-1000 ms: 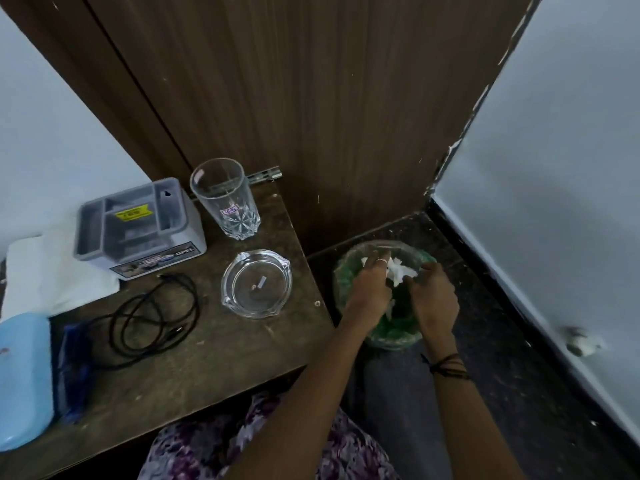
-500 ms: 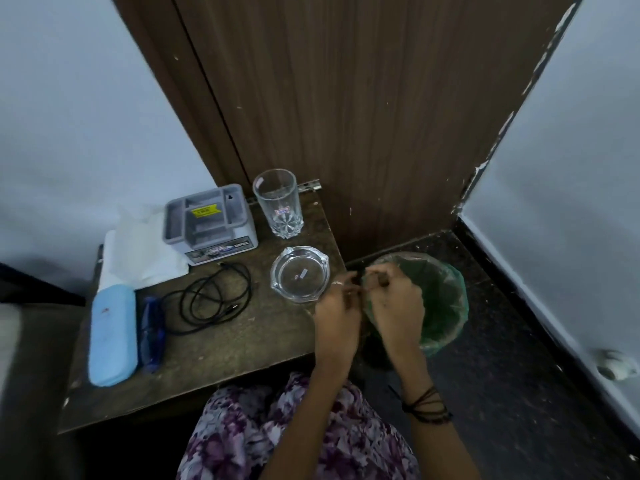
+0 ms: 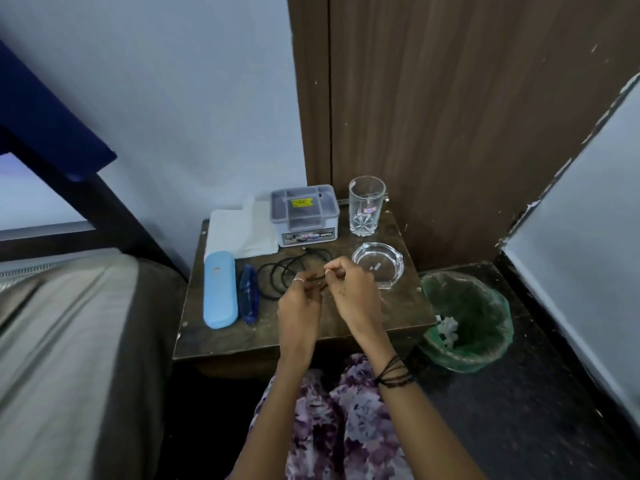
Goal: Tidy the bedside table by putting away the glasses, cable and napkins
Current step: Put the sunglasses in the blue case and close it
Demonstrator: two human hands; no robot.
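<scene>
Dark, worn wood is what I am looking down on: the bedside table (image 3: 398, 313) stands against the wall and a brown wooden panel, with a bed (image 3: 62, 341) along its left edge and a green-lined bin (image 3: 485, 327) on the floor off its right front corner, a crumpled white napkin (image 3: 448, 327) lying inside it. In the back left corner a white cloth (image 3: 235, 233) is spread, and the grey lidded box (image 3: 304, 216) sits just beside it at the back edge, over the cloth's right side. The light blue glasses case (image 3: 220, 289) lies along the left edge, with the blue glasses (image 3: 248, 294) folded just beside it. The drinking glass (image 3: 366, 206) stands upright in the back right corner; the glass ashtray (image 3: 377, 270) lies in front of it near the right edge. The black cable (image 3: 280, 275) lies in loose coils mid-table. My left hand (image 3: 299, 303) and right hand (image 3: 353, 292) hover close together over its right end, fingers curled; each appears to pinch a strand of cable, though blur makes the grip hard to confirm.
</scene>
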